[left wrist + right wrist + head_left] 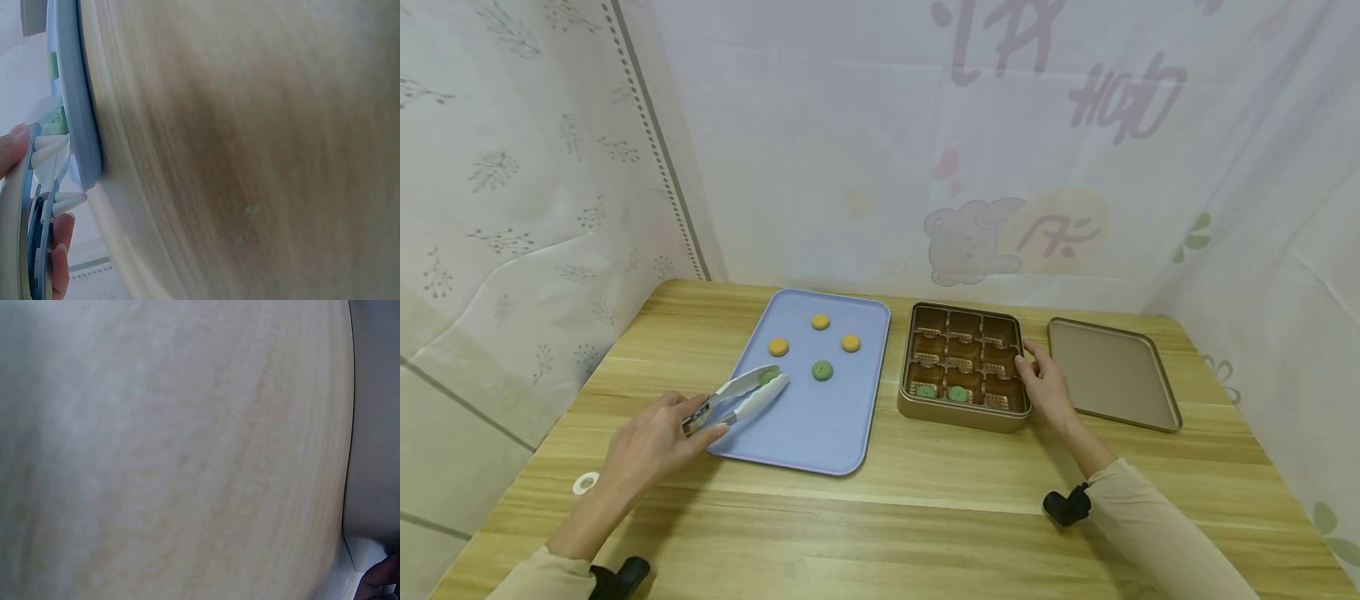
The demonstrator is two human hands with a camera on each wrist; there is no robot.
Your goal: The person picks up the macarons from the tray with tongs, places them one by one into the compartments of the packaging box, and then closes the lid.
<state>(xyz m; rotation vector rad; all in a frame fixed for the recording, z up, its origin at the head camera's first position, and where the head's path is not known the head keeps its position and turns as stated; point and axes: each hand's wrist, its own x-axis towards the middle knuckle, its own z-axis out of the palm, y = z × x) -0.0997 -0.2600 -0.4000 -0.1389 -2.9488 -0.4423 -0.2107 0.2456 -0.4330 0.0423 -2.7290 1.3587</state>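
In the head view my left hand [651, 446] holds a pair of tongs [762, 400] with white tips over the blue tray [842, 433]. A green round cookie [769, 377] lies between the tips; whether both touch it I cannot tell. Another green cookie [822, 370] and three yellow cookies, one of them the nearest yellow cookie [778, 347], lie on the tray. My right hand [1048, 387] grips the right wall of a brown box [958, 410] with a divided insert. Green cookies sit in its front left and front middle compartments. The left wrist view shows the tongs [40, 212] close up.
A flat brown lid [1116, 375] lies right of the box. On the table's left side is a small white ring [585, 482]. Printed cloth [820, 167] hangs behind the wooden table [850, 542] and at both sides.
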